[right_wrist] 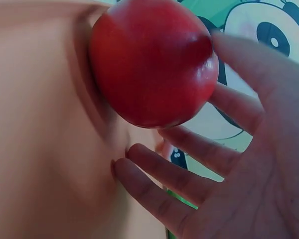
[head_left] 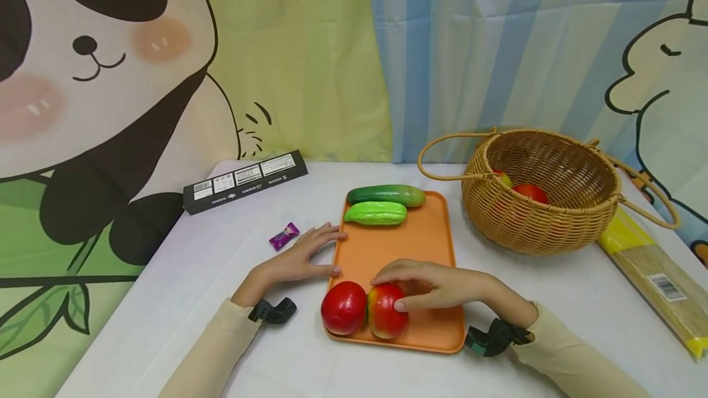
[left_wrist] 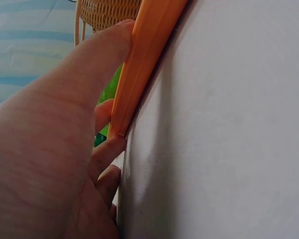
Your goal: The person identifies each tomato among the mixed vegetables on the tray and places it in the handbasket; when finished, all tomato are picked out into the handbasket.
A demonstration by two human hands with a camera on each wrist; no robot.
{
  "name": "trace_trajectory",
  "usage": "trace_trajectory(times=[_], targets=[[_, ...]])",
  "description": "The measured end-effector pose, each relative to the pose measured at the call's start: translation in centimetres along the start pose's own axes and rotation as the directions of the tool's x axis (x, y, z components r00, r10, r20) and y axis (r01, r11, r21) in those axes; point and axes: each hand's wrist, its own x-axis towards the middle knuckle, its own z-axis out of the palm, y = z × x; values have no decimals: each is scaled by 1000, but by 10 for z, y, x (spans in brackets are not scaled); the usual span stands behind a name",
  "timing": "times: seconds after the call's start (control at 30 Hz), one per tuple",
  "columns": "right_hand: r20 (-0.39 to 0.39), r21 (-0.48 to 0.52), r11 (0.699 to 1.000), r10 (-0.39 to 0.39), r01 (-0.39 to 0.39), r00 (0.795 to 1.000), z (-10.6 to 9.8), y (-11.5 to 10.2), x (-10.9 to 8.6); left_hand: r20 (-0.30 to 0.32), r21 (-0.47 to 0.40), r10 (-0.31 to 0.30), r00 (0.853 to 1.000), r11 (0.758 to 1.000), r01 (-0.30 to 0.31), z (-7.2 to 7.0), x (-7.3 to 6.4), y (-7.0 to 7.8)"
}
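An orange tray (head_left: 395,247) lies on the white table. My left hand (head_left: 301,257) rests against its left edge, fingers extended; in the left wrist view the thumb and fingers touch the tray's rim (left_wrist: 144,64). At the tray's near end my right hand (head_left: 434,284) holds a red-yellow apple (head_left: 387,318), thumb on one side and fingers on the other. The right wrist view shows this apple (right_wrist: 154,64) close up. Touching or nearly touching it on the left sits a darker red apple (head_left: 344,308). A dark green cucumber (head_left: 387,195) and a light green bumpy vegetable (head_left: 376,213) lie at the far end.
A wicker basket (head_left: 531,226) with several red fruits stands at the back right, handles spread outward. Beside it lies a yellow-ended packet (head_left: 658,275). A black box (head_left: 246,182) and a purple-wrapped candy (head_left: 284,236) are on the left. Printed curtains hang behind the table.
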Motion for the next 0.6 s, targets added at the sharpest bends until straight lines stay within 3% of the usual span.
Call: trace_trajectory(times=[0.13,0.4,0.5,0.6], targets=[[8,32,999,-18,18,1000,3,-1,1,0,-1,4,1000,1000,-4,-1,0,1],[18,60,994,88,-89,996,4,-3,0,1,1,0,1000,1000,0,-1,0,0],[42,76,996,53,-56,998,3,-3,-1,0,1,-2,1000,1000,2,0,0,0],[80,71,997,-35,30,996,2,-3,-1,0,3,-7,1000,1000,7,0,0,0]])
